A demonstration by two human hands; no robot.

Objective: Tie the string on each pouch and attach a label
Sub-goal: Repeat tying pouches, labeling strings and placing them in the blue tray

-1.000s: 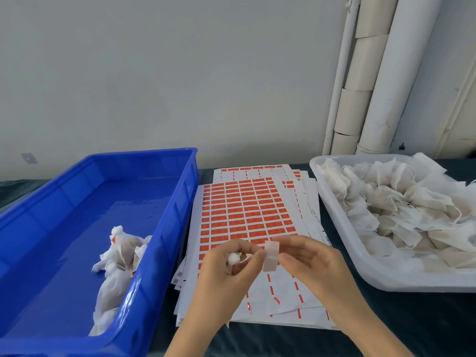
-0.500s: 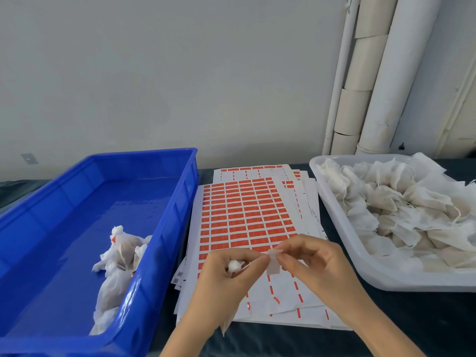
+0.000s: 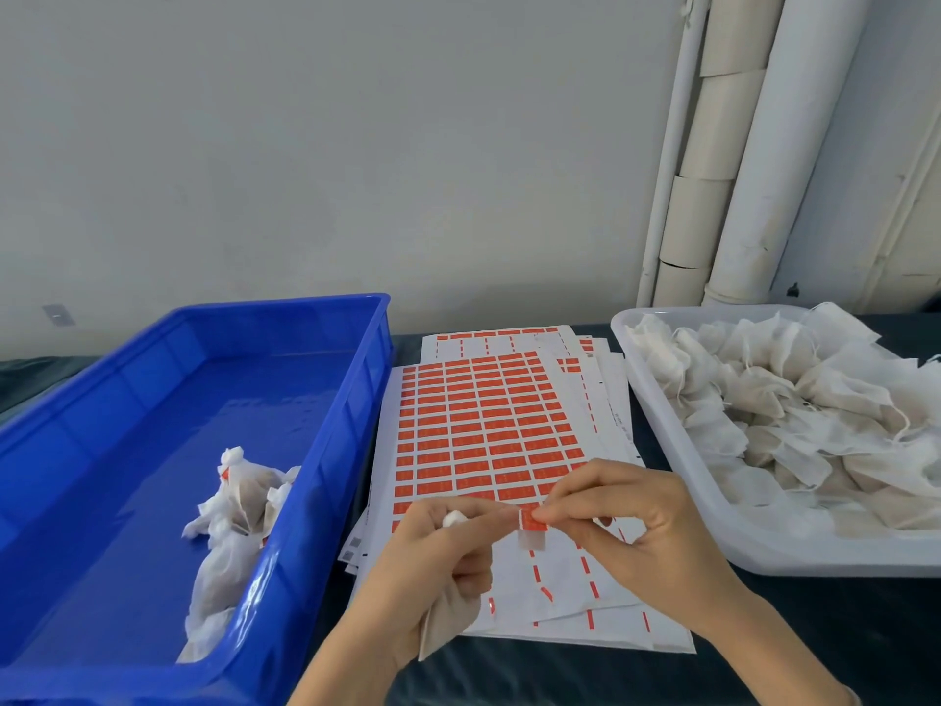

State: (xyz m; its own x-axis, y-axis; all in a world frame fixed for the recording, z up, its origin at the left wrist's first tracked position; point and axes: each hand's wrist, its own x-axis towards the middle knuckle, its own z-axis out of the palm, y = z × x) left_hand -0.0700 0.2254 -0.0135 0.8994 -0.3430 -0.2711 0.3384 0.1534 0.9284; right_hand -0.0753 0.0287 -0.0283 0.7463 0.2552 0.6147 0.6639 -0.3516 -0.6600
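**A:** White cloth in the left hand: is that the pouch?

**B:** Yes. The fingers are curled round it. The gathered top pokes out above the fist and the body hangs below the palm, over the label sheets.

**A:** And the right hand?

**B:** Thumb and forefinger are pressed together, pinching a small red label just beside the left fingertips. I cannot tell whether those touch it.

**A:** What lies around them?

**B:** On the left is a blue bin with a few tied pouches inside. On the right is a white tray heaped with loose pouches.
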